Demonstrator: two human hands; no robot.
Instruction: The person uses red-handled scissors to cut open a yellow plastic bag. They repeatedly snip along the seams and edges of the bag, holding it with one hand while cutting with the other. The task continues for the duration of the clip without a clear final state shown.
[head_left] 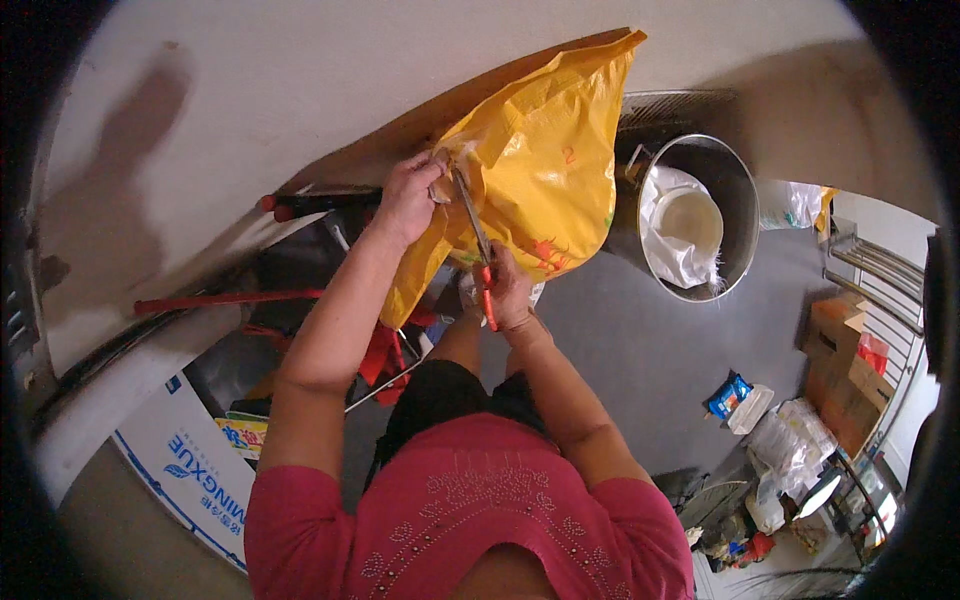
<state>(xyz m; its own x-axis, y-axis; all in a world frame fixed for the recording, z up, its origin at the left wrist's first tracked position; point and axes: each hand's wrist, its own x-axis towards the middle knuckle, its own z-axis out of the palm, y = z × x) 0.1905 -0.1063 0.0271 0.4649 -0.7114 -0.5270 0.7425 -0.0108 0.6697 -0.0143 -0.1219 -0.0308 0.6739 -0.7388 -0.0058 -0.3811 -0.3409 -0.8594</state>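
Observation:
A large yellow woven plastic sack [560,150] stands in front of me, its top leaning against the wall. My left hand [408,198] is closed on a bunched part of the sack at its left side. In my right hand [512,287] are scissors with orange-red handles [487,305]. The long metal blades [472,215] point up and left across the sack, and their tips are close to my left fingers. Whether the blades are apart cannot be made out.
Right of the sack stands a tall metal pot [750,215] holding a white bag [675,255] and a pale bowl [692,222]. Cardboard boxes [835,360] and plastic bags [790,445] lie at the right. A red pole [230,300] and a white freezer lid [185,465] are at the left.

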